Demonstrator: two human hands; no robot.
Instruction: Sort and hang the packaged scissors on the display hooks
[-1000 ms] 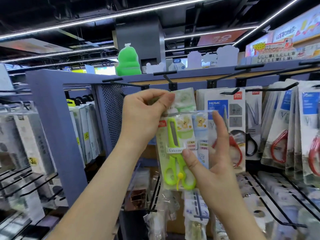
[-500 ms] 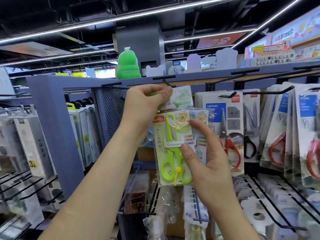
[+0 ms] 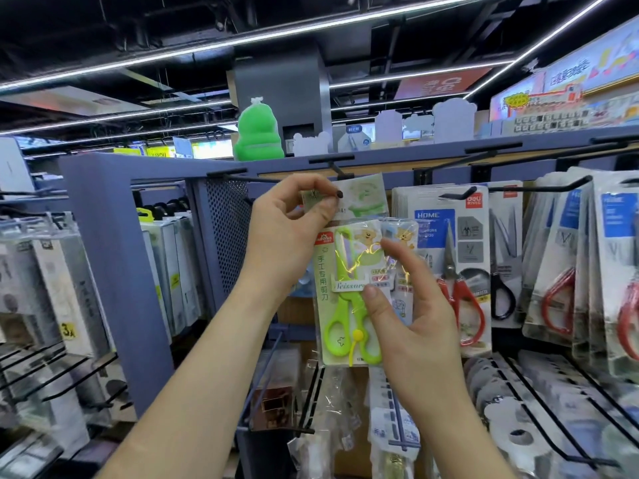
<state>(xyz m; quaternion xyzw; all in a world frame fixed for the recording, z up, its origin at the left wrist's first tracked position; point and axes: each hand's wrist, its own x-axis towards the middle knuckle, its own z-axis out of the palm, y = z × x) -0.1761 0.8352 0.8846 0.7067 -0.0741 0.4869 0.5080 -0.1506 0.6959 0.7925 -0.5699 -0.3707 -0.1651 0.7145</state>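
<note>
Hook tip (image 3: pixel 339 193) now visible by left hand (image 3: pixel 290 233) on hanging pack (image 3: pixel 363 198)

Bright shop light, wide-angle bend.
Long white light strips (image 3: pixel 262 39) run across a dark ceiling (image 3: pixel 86 22) and light the near middle evenly, with soft shadows only. Glare streaks the clear front of the green packet (image 3: pixel 340 292). The top rail (image 3: pixel 449 155) bows toward the edges; boxes (image 3: pixel 41 288) at far left and goods (image 3: pixel 553 426) at low right are smeared and out of focus, and the sign (image 3: pixel 570 74) at upper right is washed out.
</note>
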